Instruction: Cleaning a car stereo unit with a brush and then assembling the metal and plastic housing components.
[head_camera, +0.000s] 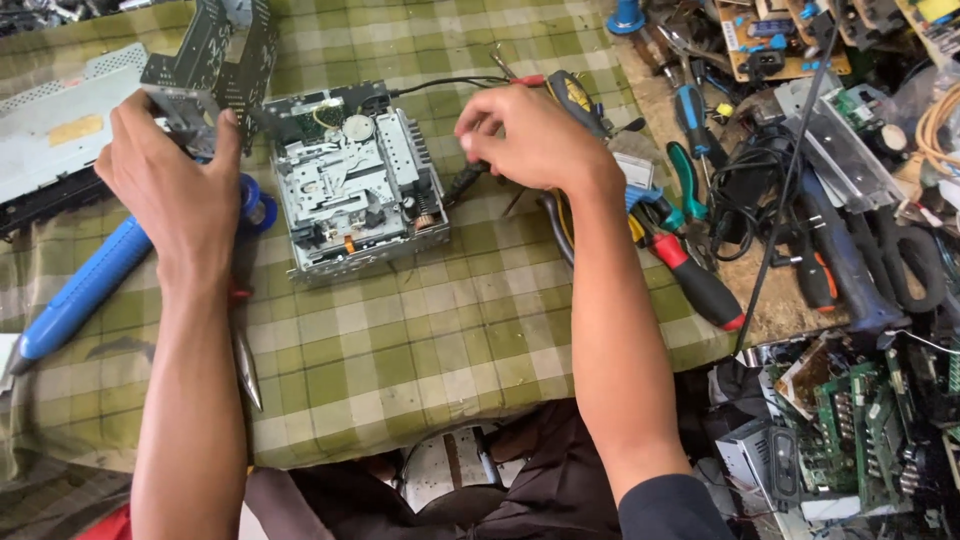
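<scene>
**Materials and finishes on your bench**

Your left hand grips a perforated, matt dark metal cover. The opened player chassis is dull, brushed grey metal. Under it: woven checked cloth, matt. Blue tool handle: smooth plastic.

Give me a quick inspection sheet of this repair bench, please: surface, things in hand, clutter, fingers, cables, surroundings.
Surface: green checked cloth over the bench.
Job's things: opened disc player chassis, mechanism exposed; perforated metal cover.
Clutter: blue-handled tool, red-handled pliers, screwdrivers.
Fingers: left hand grips the cover; right hand curled on a dark tool beside the chassis, grip unclear.
Cables: black cable from the chassis; more coiled at right.
Surroundings: green circuit boards, scrap parts.
</scene>
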